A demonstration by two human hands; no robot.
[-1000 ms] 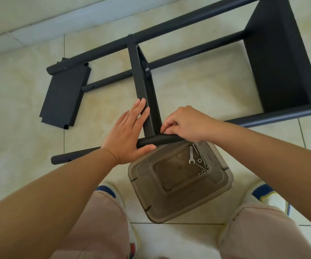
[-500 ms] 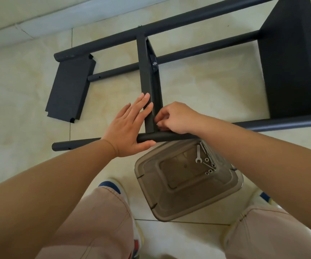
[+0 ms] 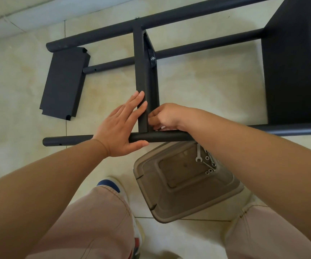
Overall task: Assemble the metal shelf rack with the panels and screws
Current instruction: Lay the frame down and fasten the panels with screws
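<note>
Right hand (image 3: pixel 166 116) fingertips hidden behind panel (image 3: pixel 143 81)

both hands (image 3: pixel 121 128) brace middle panel (image 3: pixel 145 81) against near tube (image 3: pixel 162 137).

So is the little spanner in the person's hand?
No, the spanner lies in the brown tub with the nuts.

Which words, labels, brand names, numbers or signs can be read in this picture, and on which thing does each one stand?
None: no readable text shows anywhere in the head view.
Black shelf panels and frame tubes: plain, no label or marking.
Brown plastic tray: no print visible; the small mark at its middle is too small to read.
Wrench in the tray: too small to tell any stamped size.
Shoes: coloured patches only, no readable brand.
</note>
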